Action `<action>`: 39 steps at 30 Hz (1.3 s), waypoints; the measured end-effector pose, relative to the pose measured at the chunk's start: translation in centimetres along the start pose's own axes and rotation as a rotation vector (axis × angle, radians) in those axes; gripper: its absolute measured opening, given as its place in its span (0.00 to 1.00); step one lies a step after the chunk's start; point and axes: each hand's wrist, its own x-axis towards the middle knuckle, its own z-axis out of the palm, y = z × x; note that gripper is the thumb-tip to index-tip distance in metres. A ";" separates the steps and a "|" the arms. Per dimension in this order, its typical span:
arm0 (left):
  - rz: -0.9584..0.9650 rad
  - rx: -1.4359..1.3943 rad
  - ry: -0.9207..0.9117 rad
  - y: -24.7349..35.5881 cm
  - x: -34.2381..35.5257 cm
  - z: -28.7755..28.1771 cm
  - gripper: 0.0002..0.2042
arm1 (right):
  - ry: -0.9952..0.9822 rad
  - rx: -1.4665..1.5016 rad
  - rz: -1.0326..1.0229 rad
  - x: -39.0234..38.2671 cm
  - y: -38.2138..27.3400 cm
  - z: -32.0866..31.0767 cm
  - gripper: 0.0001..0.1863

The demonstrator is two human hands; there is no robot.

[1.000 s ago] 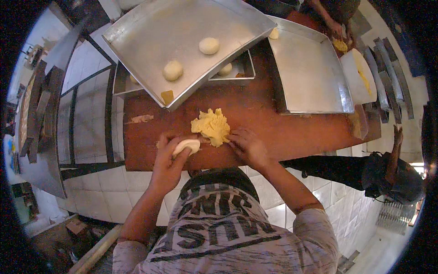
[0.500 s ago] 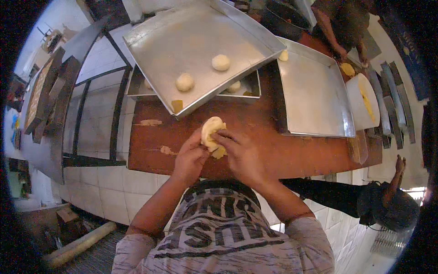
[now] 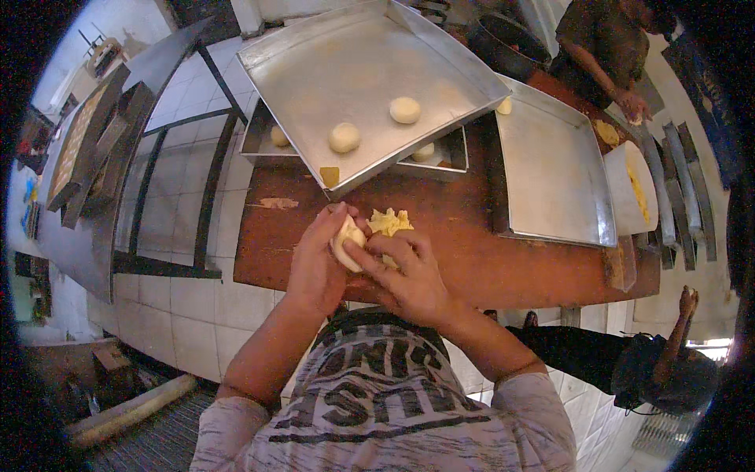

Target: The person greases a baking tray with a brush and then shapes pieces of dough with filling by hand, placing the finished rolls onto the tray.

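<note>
1. our left hand is cupped around a pale piece of dough, fingers curled up along its left side, so the hand is closed on it rather than spread.
2. our right hand lies over the same dough from the right, its fingers bent and pressing onto the top; it too is narrowed down onto the lump, sharing the hold with the left.
3. the dough sits between both palms, held just above the near part of the reddish-brown table, close in front of our chest.
4. just beyond the right fingers a small heap of yellow shredded filling rests on the table, touching or nearly touching the dough; we cannot tell which.
5. both forearms come up from the lower edge and angle inward, wrists meeting over the table's near edge.
6. beyond the hands a large metal tray lies tilted on smaller trays, carrying two round dough balls.
7. a second metal tray stands to the right on the table, with a white board just beside it.
8. at the far right another person's hand reaches down over the table's end, well apart from ours.
</note>
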 end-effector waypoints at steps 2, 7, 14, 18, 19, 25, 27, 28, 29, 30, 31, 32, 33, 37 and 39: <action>-0.098 0.259 0.086 -0.2 0.0 0.1 0.14 | 0.037 -0.059 0.033 -0.5 0.0 -0.3 0.18; 0.138 0.802 -0.129 -1.5 -0.9 0.9 0.18 | 0.113 0.375 0.385 -0.2 2.3 -0.8 0.13; -0.196 0.318 -0.078 -0.8 0.2 0.4 0.24 | 0.125 0.230 0.307 -0.6 1.5 -1.2 0.09; -0.089 0.895 -0.015 -2.0 0.3 0.3 0.24 | 0.120 0.302 0.339 -0.7 2.2 -1.8 0.12; 0.052 0.974 -0.076 -2.2 0.0 0.4 0.24 | 0.100 0.524 0.470 -0.6 2.5 -1.9 0.13; -0.288 0.483 -0.225 0.7 0.5 1.2 0.30 | 0.050 0.329 0.294 -0.7 1.0 -2.6 0.17; -0.351 0.820 -0.230 2.4 0.2 1.3 0.31 | 0.072 0.107 0.019 -0.8 0.2 -3.1 0.17; -0.441 0.896 -0.217 2.5 0.4 1.7 0.35 | 0.096 0.149 0.009 -0.6 0.0 -3.1 0.17; -0.387 0.738 -0.333 2.7 0.5 2.0 0.37 | 0.004 0.258 0.041 -0.5 -0.2 -3.3 0.15; -0.378 0.588 -0.386 2.8 0.9 2.3 0.39 | -0.012 0.389 0.055 -0.3 -0.1 -3.3 0.14; -0.374 0.471 -0.479 2.6 1.2 2.7 0.42 | -0.113 0.499 0.087 0.0 0.0 -3.2 0.13; -0.337 0.272 -0.478 2.7 1.6 2.9 0.45 | -0.056 0.640 0.137 0.3 0.3 -3.1 0.11; -0.300 0.103 -0.526 2.6 2.1 3.2 0.48 | -0.082 0.759 0.207 0.7 0.6 -2.9 0.09; 0.051 -0.047 -0.606 1.1 1.8 4.0 0.54 | 0.307 1.581 0.687 1.7 1.4 -2.2 0.05; 0.254 0.337 -0.530 0.2 1.8 4.2 0.29 | 0.393 1.725 0.789 2.1 1.7 -1.9 0.04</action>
